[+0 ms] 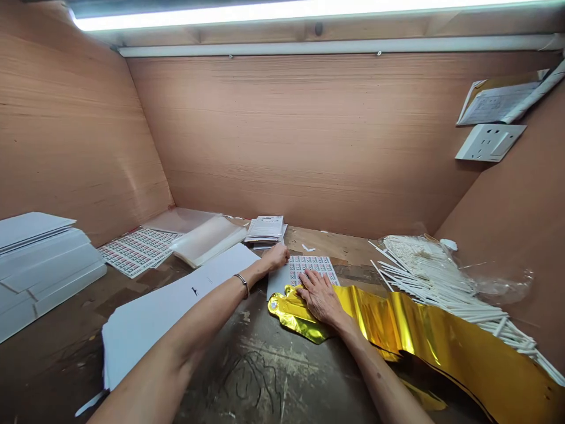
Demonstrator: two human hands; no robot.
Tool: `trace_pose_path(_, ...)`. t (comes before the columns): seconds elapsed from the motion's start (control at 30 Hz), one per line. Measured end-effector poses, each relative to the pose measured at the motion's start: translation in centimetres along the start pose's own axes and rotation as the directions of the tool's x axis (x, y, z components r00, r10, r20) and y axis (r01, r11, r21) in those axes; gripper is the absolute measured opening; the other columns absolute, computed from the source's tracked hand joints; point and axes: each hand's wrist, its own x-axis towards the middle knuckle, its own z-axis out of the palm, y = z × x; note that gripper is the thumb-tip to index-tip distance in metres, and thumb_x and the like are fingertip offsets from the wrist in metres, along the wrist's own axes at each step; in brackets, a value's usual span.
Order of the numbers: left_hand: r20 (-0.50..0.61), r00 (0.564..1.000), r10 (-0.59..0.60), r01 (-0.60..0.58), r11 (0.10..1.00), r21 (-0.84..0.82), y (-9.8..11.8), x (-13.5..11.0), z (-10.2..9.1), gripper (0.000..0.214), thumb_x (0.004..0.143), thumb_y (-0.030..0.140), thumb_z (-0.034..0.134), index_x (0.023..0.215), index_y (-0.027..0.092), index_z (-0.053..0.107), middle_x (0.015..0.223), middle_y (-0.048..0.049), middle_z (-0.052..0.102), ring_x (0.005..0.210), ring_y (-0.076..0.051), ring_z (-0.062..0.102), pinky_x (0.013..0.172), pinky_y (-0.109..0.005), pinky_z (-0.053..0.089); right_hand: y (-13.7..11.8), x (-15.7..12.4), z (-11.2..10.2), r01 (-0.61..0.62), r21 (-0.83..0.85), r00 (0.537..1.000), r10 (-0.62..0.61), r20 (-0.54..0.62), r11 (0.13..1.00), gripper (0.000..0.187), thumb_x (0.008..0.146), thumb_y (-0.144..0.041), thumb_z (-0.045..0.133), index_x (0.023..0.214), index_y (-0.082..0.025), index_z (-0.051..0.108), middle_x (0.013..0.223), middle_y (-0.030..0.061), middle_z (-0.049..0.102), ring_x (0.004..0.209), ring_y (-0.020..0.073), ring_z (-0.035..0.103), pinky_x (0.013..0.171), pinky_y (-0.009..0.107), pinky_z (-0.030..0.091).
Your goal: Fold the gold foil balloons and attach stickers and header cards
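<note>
My left hand is closed in a pinch at the left edge of a sheet of small printed stickers. Whatever may be between its fingertips is hidden. My right hand lies flat with its fingers stretched out, over the sticker sheet and the end of a shiny gold foil balloon. That balloon is flat and runs from under the hand to the lower right corner. Beneath my left forearm spreads a stack of large white sheets.
Behind my left hand stands a pile of small printed cards. Clear plastic sleeves and another sticker sheet lie left, beside folded white card. Many white sticks lie right, near a wall socket.
</note>
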Motion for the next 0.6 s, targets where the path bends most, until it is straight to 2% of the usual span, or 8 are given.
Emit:
trace_pose_path(0.17,0.038,0.996,0.078,-0.08,0.996,0.04,-1.2,1.2,1.0,0.017,0.062,0.012,0.046,0.046,0.012,0.054,0.047,-0.0021,0.05,0.049,-0.01,0.04,0.049,-0.021,0.029,0.0,0.0,0.2,-0.018,0.019,1.0,0.018,-0.015,1.0,0.045,0.089,-0.042,0.029,0.128,-0.024,0.04,0.136,0.0065,0.035,0.126,0.0219,0.025,0.103,0.044,0.012)
trace_pose_path(0.4,0.15,0.967,0.205,-0.219,0.972,0.08,-0.8,2.0,0.3,0.018,0.061,0.005,0.045,0.046,0.013,0.052,0.052,-0.0053,0.056,0.052,-0.012,0.046,0.055,-0.024,0.036,0.0,0.0,0.2,-0.026,0.048,0.999,0.028,-0.027,0.998,0.046,0.088,-0.043,0.029,0.128,-0.023,0.04,0.136,0.0069,0.036,0.126,0.0219,0.025,0.103,0.044,0.011)
trace_pose_path(0.6,0.123,0.962,0.242,-0.255,0.962,0.097,-0.8,1.1,0.8,0.019,0.073,0.009,0.041,0.061,0.014,0.055,0.07,-0.0086,0.059,0.07,-0.016,0.053,0.069,-0.026,0.041,-0.1,0.0,0.0,-0.019,0.051,0.999,0.021,-0.032,0.999,0.045,0.088,-0.041,0.03,0.127,-0.022,0.041,0.136,0.0075,0.036,0.126,0.0223,0.025,0.103,0.045,0.012)
